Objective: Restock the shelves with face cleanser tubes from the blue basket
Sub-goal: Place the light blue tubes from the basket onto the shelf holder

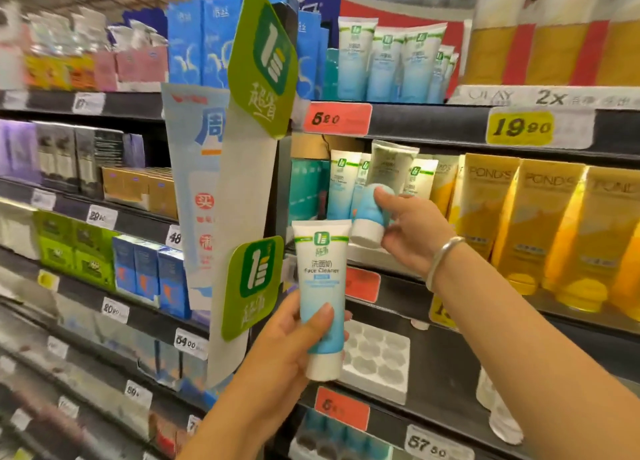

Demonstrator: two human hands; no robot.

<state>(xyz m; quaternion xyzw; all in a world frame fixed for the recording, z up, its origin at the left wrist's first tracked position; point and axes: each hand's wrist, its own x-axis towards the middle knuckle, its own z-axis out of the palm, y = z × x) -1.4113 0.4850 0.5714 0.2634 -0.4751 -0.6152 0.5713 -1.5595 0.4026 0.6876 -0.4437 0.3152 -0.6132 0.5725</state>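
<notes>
In front of the middle shelf [433,286], each hand grips one face cleanser tube: the left hand [277,349] squeezes the upright tube [322,293], the right hand [412,231] tips the tilted tube [384,189] in. They look light, soft and smooth; hold low near the cap.

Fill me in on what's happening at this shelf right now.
A person is restocking face cleanser tubes. The right hand holds one tube by its blue lower body, cap end down, tilted, at the middle shelf where matching tubes already stand beside yellow Pond's tubes. The left hand holds a second tube upright lower down, in front of the shelves, label facing the camera. No basket shows in this view.
</notes>
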